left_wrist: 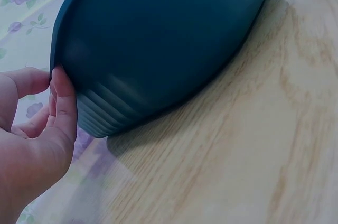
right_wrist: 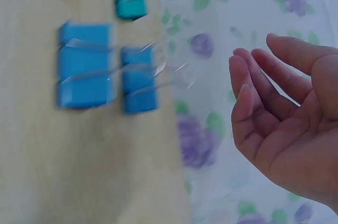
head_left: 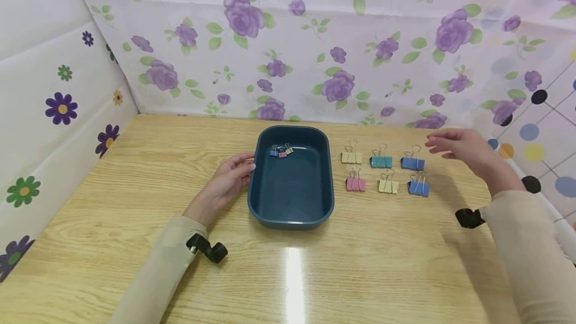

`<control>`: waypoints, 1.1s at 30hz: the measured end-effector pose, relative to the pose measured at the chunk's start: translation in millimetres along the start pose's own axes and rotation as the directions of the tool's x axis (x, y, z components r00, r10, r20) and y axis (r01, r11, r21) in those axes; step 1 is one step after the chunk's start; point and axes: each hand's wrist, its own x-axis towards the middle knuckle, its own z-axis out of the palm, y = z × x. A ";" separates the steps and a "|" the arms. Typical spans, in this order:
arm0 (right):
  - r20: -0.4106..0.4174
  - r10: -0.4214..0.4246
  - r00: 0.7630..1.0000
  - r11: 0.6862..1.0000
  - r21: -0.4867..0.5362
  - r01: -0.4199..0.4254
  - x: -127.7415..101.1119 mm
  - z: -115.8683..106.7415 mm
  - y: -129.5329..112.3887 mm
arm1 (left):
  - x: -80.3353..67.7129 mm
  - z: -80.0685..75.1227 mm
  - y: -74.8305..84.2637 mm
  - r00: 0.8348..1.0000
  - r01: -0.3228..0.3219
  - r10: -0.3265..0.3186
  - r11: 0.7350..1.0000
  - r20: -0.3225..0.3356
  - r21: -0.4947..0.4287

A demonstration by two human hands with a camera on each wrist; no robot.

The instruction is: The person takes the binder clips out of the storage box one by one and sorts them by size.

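The left hand (head_left: pixel 225 180) rests with relaxed fingers against the left wall of the blue tray (head_left: pixel 291 214) at frame centre. The right hand (head_left: pixel 459 148), fingers loosely apart and seemingly empty, hovers right of the blue binder clip (head_left: pixel 412 162).

Dark teal tub (head_left: pixel 291 214) upright on table, left fingers (head_left: pixel 243 164) touching.

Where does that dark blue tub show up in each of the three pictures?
Head view: blue tub sits mid-table, left hand touching its left rim.
Left wrist view: tub fills the upper frame, fingers against its rim.
Right wrist view: not in it.
Shared landmark: the wooden table.
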 end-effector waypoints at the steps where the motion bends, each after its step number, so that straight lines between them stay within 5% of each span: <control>1: -0.004 -0.006 1.000 1.000 -0.005 0.006 1.3 -0.9 -7.6 | 0.5 0.2 -0.2 1.000 0.002 -0.002 1.000 -0.003 0.001; 10: 0.002 -0.060 0.998 0.995 -0.079 0.060 15.5 -3.9 -88.8 | -1.0 1.0 0.8 1.000 0.000 0.000 1.000 0.005 -0.010; 16: 0.013 -0.109 0.994 0.994 -0.029 0.109 26.5 12.7 -133.6 | -2.7 -1.9 -1.0 1.000 -0.022 0.022 0.999 0.005 -0.024; 27: 0.071 -0.158 0.985 0.987 -0.025 0.160 42.4 50.6 -179.4 | -0.6 2.6 -1.3 1.000 -0.010 0.011 0.999 0.017 -0.031; 33: 0.078 -0.205 0.976 0.978 0.057 0.201 58.1 74.2 -197.8 | -0.5 2.5 -0.1 1.000 -0.007 0.008 0.999 0.016 -0.032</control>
